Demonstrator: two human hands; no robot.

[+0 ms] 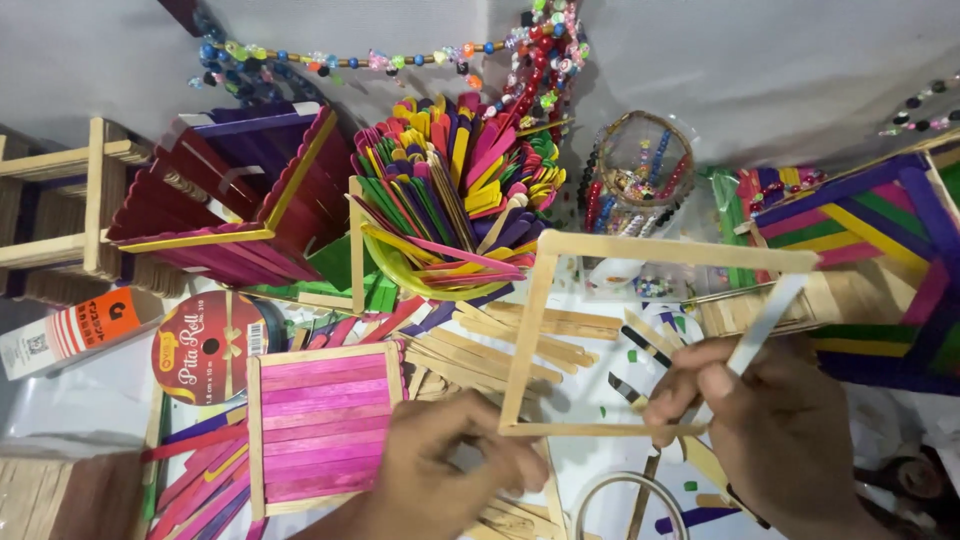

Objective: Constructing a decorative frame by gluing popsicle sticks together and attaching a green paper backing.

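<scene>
My left hand pinches the lower left corner of a square frame of plain wooden sticks, held tilted above the table. At the frame's lower right corner my right hand grips a pale flat stick that leans up along the frame's right side. A pink panel of glued sticks lies just left of my left hand. Loose plain sticks lie under the frame.
A container of coloured sticks stands at centre back. A red stick box and a wooden rack are on the left, a striped stick box on the right. A bead jar, bead strings and a ribbon roll lie around.
</scene>
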